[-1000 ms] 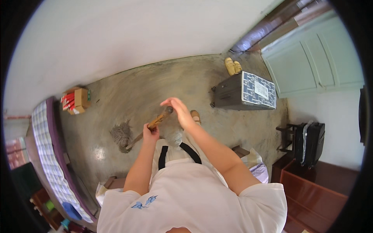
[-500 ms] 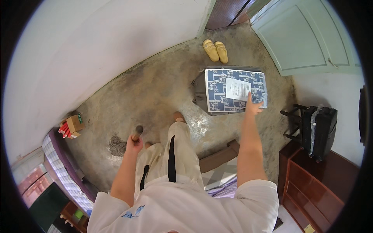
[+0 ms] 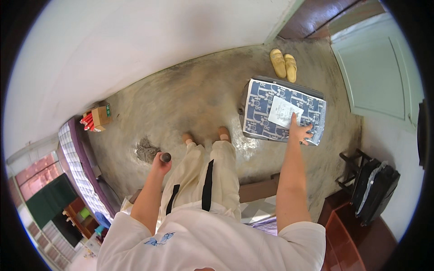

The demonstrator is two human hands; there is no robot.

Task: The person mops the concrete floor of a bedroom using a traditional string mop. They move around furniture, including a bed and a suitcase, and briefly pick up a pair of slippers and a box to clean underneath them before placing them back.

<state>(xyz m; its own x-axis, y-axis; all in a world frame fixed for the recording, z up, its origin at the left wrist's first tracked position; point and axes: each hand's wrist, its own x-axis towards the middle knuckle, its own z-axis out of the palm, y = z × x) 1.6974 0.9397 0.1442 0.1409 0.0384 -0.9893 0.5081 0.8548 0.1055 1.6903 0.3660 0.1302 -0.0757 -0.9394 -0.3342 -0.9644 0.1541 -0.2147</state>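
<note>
My left hand (image 3: pixel 162 164) is closed around the brown handle (image 3: pixel 166 157) of a mop. Its grey stringy mop head (image 3: pixel 146 150) rests on the floor beyond that hand. My right arm reaches forward, and my right hand (image 3: pixel 299 133) lies with fingers spread on a flat blue-and-white patterned package (image 3: pixel 260 118) in clear plastic. A white label sheet (image 3: pixel 281 111) is on top of the package, by my index finger. Under the package is a dark grey suitcase (image 3: pixel 244 95), lying on its side; much of it is covered.
Yellow slippers (image 3: pixel 284 66) stand beyond the suitcase, near a pale green door (image 3: pixel 375 67). A cardboard box (image 3: pixel 102 116) with red items sits along the left wall. To the right, a black suitcase (image 3: pixel 382 187) is by a dark stool (image 3: pixel 348 167) and brown cabinet (image 3: pixel 346 239).
The view has turned, so the package and slippers appear farther right. My right fingers have spread wider on the package. The mop handle's end has dropped nearer my left hand in view.
</note>
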